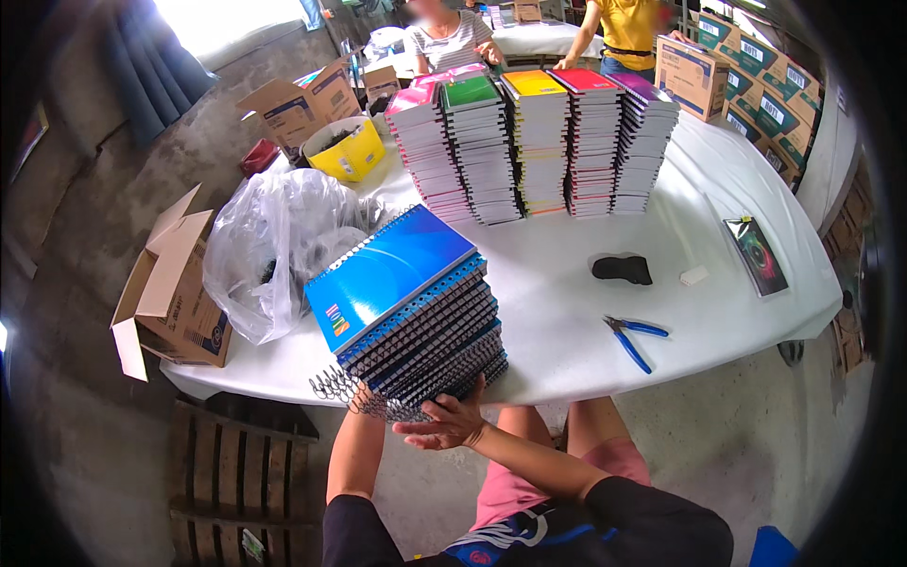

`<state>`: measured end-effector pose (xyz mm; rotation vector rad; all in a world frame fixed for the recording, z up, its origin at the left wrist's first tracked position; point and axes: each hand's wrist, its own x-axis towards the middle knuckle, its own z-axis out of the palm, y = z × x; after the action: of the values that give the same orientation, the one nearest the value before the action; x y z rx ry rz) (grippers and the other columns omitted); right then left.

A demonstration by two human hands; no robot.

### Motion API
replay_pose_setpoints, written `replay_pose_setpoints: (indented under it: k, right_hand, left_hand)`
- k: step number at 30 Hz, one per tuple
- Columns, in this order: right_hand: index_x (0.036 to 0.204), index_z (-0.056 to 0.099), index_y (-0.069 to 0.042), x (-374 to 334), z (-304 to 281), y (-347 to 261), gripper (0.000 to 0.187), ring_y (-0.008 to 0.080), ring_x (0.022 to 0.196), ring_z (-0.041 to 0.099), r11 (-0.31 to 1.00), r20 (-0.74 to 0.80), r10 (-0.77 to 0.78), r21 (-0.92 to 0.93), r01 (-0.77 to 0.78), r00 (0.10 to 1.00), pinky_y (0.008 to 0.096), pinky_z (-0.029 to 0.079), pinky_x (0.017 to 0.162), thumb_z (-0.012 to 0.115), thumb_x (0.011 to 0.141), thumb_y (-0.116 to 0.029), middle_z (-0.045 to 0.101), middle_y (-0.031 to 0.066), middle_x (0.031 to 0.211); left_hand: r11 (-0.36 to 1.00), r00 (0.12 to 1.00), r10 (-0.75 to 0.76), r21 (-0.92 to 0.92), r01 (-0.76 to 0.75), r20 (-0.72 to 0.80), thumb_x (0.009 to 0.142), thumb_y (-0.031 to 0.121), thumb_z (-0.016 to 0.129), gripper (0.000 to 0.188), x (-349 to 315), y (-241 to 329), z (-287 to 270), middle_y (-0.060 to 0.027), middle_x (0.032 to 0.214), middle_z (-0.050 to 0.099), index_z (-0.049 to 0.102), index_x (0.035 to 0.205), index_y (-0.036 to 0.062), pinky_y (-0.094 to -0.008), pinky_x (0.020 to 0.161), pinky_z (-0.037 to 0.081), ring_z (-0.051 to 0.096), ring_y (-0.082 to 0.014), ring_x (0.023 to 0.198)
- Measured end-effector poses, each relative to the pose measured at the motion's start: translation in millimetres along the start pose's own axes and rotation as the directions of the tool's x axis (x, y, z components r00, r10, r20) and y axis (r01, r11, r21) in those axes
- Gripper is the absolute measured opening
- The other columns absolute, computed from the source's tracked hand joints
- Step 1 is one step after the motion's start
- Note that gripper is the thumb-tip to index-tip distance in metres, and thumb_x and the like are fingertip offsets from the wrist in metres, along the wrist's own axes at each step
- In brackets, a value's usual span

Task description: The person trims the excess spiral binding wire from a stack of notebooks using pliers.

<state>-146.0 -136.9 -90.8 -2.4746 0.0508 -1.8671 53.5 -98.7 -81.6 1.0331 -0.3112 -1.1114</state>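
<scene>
A tall stack of blue spiral notebooks (402,283) stands at the near edge of the table, tilted slightly, its black wire spines facing me. Loose coil ends (333,383) stick out at its lower left. My left hand (363,401) is at that lower left corner, its fingers hidden behind the coils and the stack. Against the bottom of the near side rests my right hand (449,420), fingers stretched leftward and apart, thumb pointing up along the spines. Blue-handled pliers (635,342) lie on the table to the right.
Several tall notebook stacks (539,151) stand at the back. A plastic bag (283,246), a yellow container (350,151) and an open carton (179,293) sit left. A black pouch (622,269) and dark packet (756,255) lie right. Two people (453,42) are beyond the table.
</scene>
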Motion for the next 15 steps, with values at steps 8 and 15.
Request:
replay_pose_setpoints:
  k: [8,15]
  right_hand:
    - [0.134,0.040,-0.046,8,-57,34,0.048,0.0203,0.141,0.016,0.977,0.209,-0.034,0.213,-0.011,0.977,0.0699,-0.004,0.101,0.048,0.087,-0.049,0.023,0.0052,0.150]
    - [0.142,0.033,-0.025,46,-211,172,0.068,0.0297,0.138,0.023,0.715,0.436,0.689,-0.539,-0.446,0.578,0.0638,0.014,0.101,0.060,0.082,-0.045,0.027,0.0112,0.148]
  left_hand:
    - [0.993,0.988,0.112,-0.029,-0.116,-0.109,0.087,0.067,0.035,0.077,5,3,7,-0.0099,0.131,0.050,0.040,0.136,0.0082,-0.0424,0.093,0.043,0.051,-0.0238,0.113]
    - [0.745,0.846,0.534,-0.473,-0.470,0.000,0.089,0.061,0.039,0.074,-177,-20,33,-0.0113,0.141,0.040,0.033,0.141,0.0090,-0.0416,0.097,0.038,0.043,-0.0235,0.122]
